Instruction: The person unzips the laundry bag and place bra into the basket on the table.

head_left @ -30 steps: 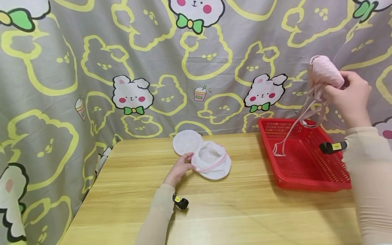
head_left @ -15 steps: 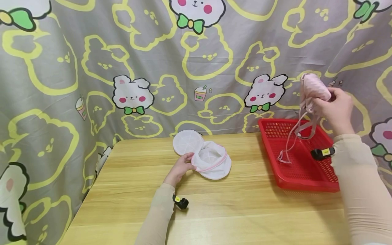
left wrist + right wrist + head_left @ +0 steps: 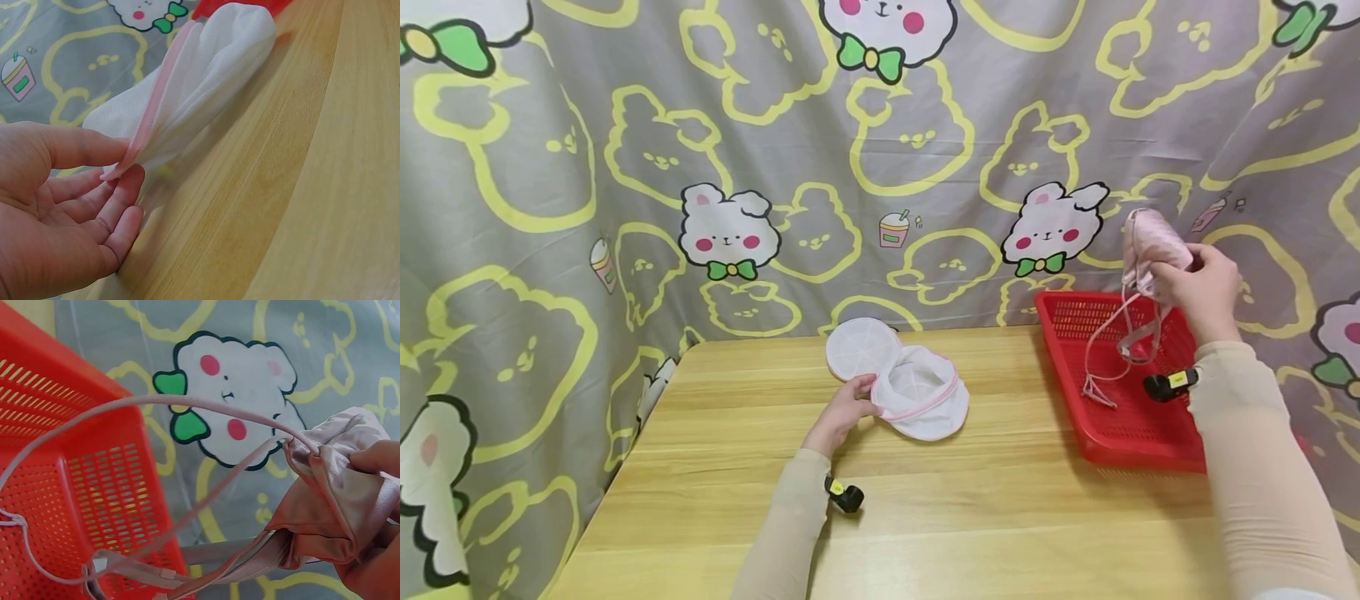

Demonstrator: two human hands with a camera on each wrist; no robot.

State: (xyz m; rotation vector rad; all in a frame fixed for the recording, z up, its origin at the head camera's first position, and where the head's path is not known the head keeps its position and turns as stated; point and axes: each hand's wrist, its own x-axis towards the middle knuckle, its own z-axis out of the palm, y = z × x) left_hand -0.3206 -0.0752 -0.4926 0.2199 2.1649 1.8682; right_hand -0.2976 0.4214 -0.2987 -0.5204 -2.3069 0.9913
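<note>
A white mesh laundry bag [image 3: 936,423] with a pink zipper lies unzipped on the table, its round flap [image 3: 859,348] folded back to the left. My left hand [image 3: 841,414] pinches the bag's zipper edge between thumb and fingers; the left wrist view shows the pink zipper band [image 3: 153,103] in that pinch. Up at the right, above the red basket, my right hand [image 3: 1210,287] holds a pale pink bra [image 3: 1156,243]. Its cups are folded together, satiny in the right wrist view. Thin straps [image 3: 187,400] dangle down over the basket.
The red plastic basket [image 3: 1066,387] with slotted walls stands on the table's right side, partly behind my right forearm. A wooden table [image 3: 715,467] spreads below both hands. Behind it hangs a grey cartoon-print curtain [image 3: 820,150].
My right hand has come down and to the left with the bra, the straps swinging below it. The left hand and the laundry bag have stayed in place.
</note>
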